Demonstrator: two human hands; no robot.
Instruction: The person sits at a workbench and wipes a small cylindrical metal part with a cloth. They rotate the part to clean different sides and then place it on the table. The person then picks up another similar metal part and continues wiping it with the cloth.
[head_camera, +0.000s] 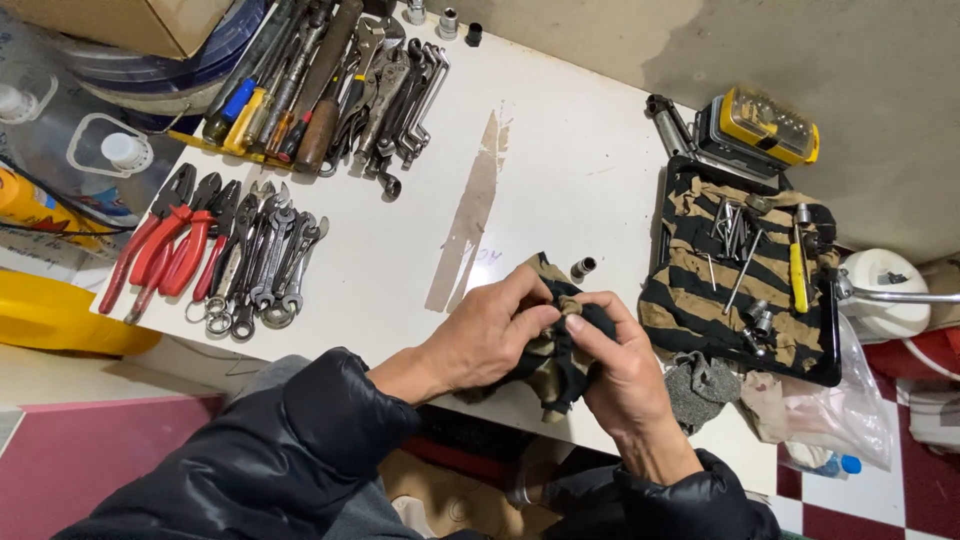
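At the near edge of the white bench (560, 150), both hands work one striped rag (560, 350), dark with tan bands, bunched between them. The left hand (490, 335) clenches the cloth from the side, its fingers (530, 318) pressed into the folds, while the right hand (625, 375) pinches a small round piece (571, 305) wrapped at the top of the rag, thumb and forefinger closed on it through the fabric. Wiping such a piece well seems to call for a firm left-hand hold on the cloth and a turning right-hand pinch, with the bundle kept over the bench so nothing drops past the edge. Just beyond the hands a small socket (582, 267) lies loose, near enough to be knocked. At the right edge a black tray (832, 345) lined with similar striped cloth holds bits and small sockets. Toward the far left corner lie rows of red-handled pliers (165, 245) and spanners (270, 265), well apart from the hands.
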